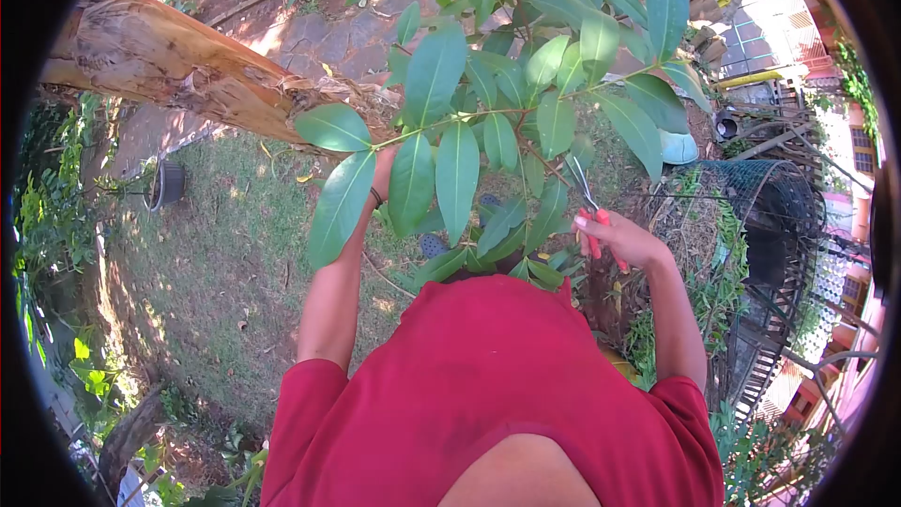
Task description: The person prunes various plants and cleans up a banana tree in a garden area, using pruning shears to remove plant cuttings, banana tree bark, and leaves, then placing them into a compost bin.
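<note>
My right hand (pixel 619 237) is closed around red-handled pruning shears (pixel 593 216). Their slim metal blades point up and to the left, towards the twigs of a leafy branch (pixel 497 113) with broad green leaves. Whether the blades touch a twig cannot be made out. My left hand (pixel 384 172) reaches up behind the leaves at the branch's left side, close to a tree trunk (pixel 178 61) with peeling bark. Leaves cover most of its fingers, so its grip is hidden. A dark band circles the left wrist.
Patchy grass (pixel 216 263) lies below, with a dark plant pot (pixel 166 185) at the left. On the right stand a round wire-mesh enclosure (pixel 774 197) and stacked wooden poles (pixel 779 136). A light blue object (pixel 678 147) sits beside the mesh.
</note>
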Demonstrator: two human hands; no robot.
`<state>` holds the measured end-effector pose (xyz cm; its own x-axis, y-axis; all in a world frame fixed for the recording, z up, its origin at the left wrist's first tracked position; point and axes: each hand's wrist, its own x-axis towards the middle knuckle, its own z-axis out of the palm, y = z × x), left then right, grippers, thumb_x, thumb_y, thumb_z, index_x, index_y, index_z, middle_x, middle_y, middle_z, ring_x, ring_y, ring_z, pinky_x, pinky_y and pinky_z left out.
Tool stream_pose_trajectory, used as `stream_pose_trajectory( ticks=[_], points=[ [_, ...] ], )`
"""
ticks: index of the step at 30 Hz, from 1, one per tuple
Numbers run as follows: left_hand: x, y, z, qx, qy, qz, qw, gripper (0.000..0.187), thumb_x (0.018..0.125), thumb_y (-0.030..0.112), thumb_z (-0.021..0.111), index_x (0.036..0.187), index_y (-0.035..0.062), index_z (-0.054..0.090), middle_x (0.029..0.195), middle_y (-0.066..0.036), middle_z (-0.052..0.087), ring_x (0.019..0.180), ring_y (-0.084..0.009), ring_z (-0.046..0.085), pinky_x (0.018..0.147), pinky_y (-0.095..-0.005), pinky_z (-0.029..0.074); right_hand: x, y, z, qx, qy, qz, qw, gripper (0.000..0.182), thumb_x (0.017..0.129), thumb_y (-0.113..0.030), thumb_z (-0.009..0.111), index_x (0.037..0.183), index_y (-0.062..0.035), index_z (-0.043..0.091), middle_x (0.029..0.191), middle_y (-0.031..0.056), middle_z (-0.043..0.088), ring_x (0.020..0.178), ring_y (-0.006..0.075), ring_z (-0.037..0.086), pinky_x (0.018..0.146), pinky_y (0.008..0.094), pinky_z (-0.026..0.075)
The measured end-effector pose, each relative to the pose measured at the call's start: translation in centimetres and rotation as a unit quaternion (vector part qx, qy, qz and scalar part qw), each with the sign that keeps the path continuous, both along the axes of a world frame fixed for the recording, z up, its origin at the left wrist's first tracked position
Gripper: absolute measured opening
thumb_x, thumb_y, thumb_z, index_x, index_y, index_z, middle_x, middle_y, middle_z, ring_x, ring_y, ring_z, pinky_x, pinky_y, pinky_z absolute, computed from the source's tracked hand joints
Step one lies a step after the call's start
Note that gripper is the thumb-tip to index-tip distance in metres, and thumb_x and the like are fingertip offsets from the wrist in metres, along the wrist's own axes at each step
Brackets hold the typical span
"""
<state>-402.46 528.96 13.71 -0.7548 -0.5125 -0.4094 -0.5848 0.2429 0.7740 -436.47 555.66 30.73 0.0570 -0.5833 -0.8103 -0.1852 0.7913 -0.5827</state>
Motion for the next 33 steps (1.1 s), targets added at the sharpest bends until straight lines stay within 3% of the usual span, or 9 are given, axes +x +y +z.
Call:
stream_pose_trajectory(
  ticks=[8,12,14,15,17,20,23,27,33],
  points=[
    [-2.0,5.5,-0.3,0.378,0.134,0.408,0.82,0.028,0.095,0.024,0.058,0.114,0.0049,0.062,0.107,-0.005,0.066,0.097,-0.0157,0.061,0.085,-0.0321,0.05,-2.6,-0.9,-0.1,0.012,0.266,0.143,0.953,0.058,0.09,-0.056,0.057,0.102,0.0,0.054,0.088,0.0122,0.061,0.082,0.0234,0.057,0.079,0.0365,0.045],
    [-5.2,5.4,-2.9,0.209,0.267,0.178,0.924,0.034,0.094,0.026,0.06,0.121,0.0056,0.06,0.109,-0.007,0.066,0.104,-0.0159,0.06,0.088,-0.033,0.048,-3.3,-3.2,-0.4,0.02,0.184,0.208,0.961,0.063,0.088,-0.059,0.056,0.107,0.001,0.055,0.101,0.0202,0.064,0.094,0.0314,0.061,0.085,0.0396,0.045],
    [-7.9,5.1,-4.5,-0.315,-0.03,-0.042,0.948,0.037,0.1,0.029,0.05,0.127,0.0042,0.054,0.122,-0.01,0.061,0.102,-0.0208,0.063,0.087,-0.0319,0.051,-3.0,-4.4,-0.5,0.008,0.203,0.241,0.949,0.065,0.088,-0.061,0.054,0.108,0.0011,0.056,0.103,0.0219,0.064,0.097,0.0331,0.062,0.086,0.0406,0.046],
    [-9.0,5.2,-8.5,-0.316,-0.03,-0.039,0.948,0.037,0.1,0.029,0.05,0.127,0.0042,0.054,0.122,-0.01,0.061,0.102,-0.0208,0.063,0.087,-0.0319,0.051,-2.7,-5.2,-0.5,-0.007,0.221,0.27,0.937,0.067,0.088,-0.062,0.053,0.108,0.0013,0.056,0.106,0.0235,0.064,0.1,0.0349,0.062,0.087,0.0415,0.046],
    [-10.7,5.9,-17.1,0.219,0.277,0.211,0.912,0.047,0.1,0.039,0.049,0.132,0.0046,0.051,0.129,-0.014,0.058,0.112,-0.0265,0.058,0.098,-0.0374,0.044,-1.9,-7.0,0.2,0.013,0.239,0.288,0.927,0.068,0.088,-0.063,0.052,0.109,0.0015,0.056,0.106,0.0234,0.064,0.098,0.0346,0.062,0.087,0.0421,0.046],
    [-12.3,5.7,-7.3,0.185,0.031,0.109,0.976,0.055,0.098,0.046,0.049,0.136,0.0064,0.049,0.131,-0.015,0.057,0.119,-0.0281,0.054,0.107,-0.0414,0.037,-1.7,-8.3,-0.8,0.047,0.274,0.323,0.905,0.07,0.088,-0.065,0.05,0.108,0.0021,0.057,0.103,0.0233,0.064,0.093,0.0352,0.063,0.086,0.0437,0.047],
    [-14.3,6.1,-15.8,0.034,0.053,-0.018,0.998,0.055,0.097,0.045,0.052,0.137,0.0072,0.05,0.129,-0.014,0.059,0.121,-0.0271,0.052,0.108,-0.0415,0.035,-2.4,-9.6,-2.8,0.061,0.279,0.364,0.887,0.065,0.088,-0.063,0.051,0.104,0.0008,0.057,0.091,0.0202,0.063,0.078,0.0327,0.063,0.074,0.0438,0.049],
    [-14.7,7.3,0.1,-0.094,-0.028,0.053,0.994,0.055,0.096,0.047,0.053,0.138,0.0116,0.05,0.133,-0.014,0.056,0.121,-0.0282,0.053,0.106,-0.0398,0.037,-2.9,-11.6,-2.6,0.126,0.289,0.414,0.854,0.061,0.089,-0.06,0.052,0.099,0.0002,0.058,0.079,0.0176,0.062,0.065,0.03,0.063,0.062,0.043,0.05],
    [-13.2,6.8,-3.5,0.052,0.067,0.126,0.988,0.057,0.096,0.049,0.053,0.138,0.0104,0.05,0.134,-0.016,0.055,0.121,-0.0282,0.053,0.106,-0.0389,0.037,-4.3,-11.3,-0.8,0.074,0.309,0.395,0.862,0.066,0.09,-0.063,0.049,0.08,0.0019,0.058,0.073,0.017,0.06,0.059,0.029,0.06,0.059,0.0428,0.049]
  ],
)
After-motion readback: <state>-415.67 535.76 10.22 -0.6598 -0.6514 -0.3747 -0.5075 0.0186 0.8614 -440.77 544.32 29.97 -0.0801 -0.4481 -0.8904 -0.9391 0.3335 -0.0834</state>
